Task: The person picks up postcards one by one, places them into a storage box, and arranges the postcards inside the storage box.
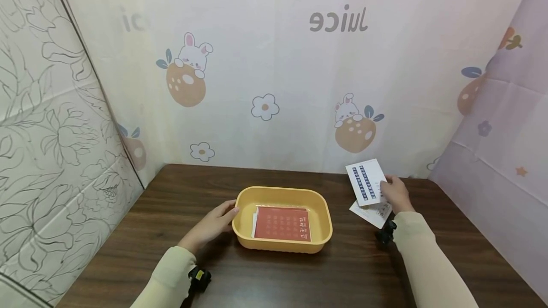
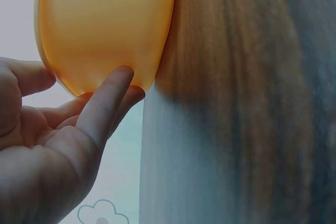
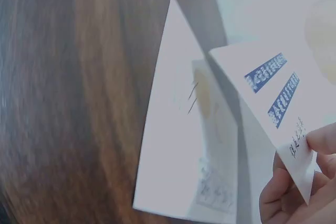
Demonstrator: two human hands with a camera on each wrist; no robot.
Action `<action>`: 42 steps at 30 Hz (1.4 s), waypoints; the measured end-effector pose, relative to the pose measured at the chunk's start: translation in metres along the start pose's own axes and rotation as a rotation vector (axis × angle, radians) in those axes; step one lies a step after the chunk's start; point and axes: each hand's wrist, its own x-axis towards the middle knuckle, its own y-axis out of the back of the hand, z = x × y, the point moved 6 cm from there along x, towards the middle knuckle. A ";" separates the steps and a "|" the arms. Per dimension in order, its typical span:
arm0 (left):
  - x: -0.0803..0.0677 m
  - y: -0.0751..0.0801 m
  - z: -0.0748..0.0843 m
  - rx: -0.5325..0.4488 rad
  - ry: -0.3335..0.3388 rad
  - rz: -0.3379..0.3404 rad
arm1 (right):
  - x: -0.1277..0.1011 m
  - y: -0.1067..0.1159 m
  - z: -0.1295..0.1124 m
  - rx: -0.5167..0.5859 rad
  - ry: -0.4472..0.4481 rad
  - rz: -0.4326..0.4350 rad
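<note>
At the left end of a yellow plastic basket [image 1: 324,213], my left hand [image 1: 215,222] has its thumb at the rim and its fingers against the outer wall. In the left wrist view those fingers [image 2: 107,100] press the basket's side [image 2: 110,24]. A red card [image 1: 280,224] with pale print lies inside the basket, over a white one whose edge shows. My right hand [image 1: 396,194] pinches a white card [image 1: 364,179] with two blue text bands by its edge, tilted up. Beneath it, a second white card [image 3: 181,145] with a faint printed picture lies on the table.
A dark wood-grain table [image 1: 274,277] carries everything. Its back edge meets a printed curtain [image 1: 274,61] with rabbits and fruit; further curtains hang at the left and right. Black wrist cameras [image 1: 200,279] are strapped under both forearms.
</note>
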 end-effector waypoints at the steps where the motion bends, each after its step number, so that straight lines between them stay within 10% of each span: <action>1: 0.000 0.000 0.000 0.003 0.001 0.002 | -0.001 0.000 -0.003 0.001 -0.002 0.005; 17: 0.002 -0.003 -0.003 -0.017 -0.008 -0.008 | -0.033 -0.016 -0.048 0.278 0.163 -0.040; 42: 0.000 -0.001 -0.001 -0.010 -0.011 -0.004 | -0.082 -0.058 -0.140 0.116 0.490 -0.330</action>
